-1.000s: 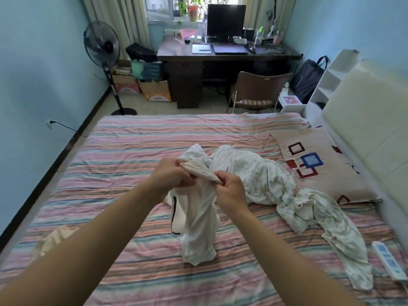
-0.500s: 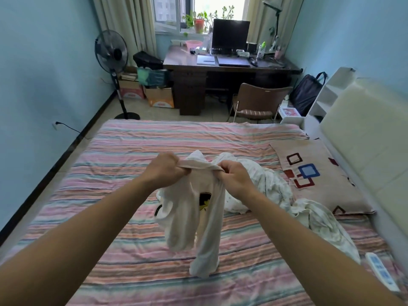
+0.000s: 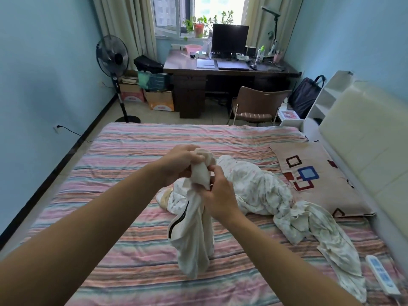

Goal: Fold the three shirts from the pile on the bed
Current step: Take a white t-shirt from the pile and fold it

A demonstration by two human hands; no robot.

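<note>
both hands have bunched closer, left hand and right hand gripping the white shirt over the bed middle, still sorting it out; next, spread it flat.

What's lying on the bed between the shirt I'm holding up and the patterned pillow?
In the head view, the crumpled pile of white printed clothes lies between the held shirt and the pillow.

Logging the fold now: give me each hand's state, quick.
Left hand: fingers gripping the top of the cream shirt.
Right hand: fingers pinching the same shirt just below.
</note>
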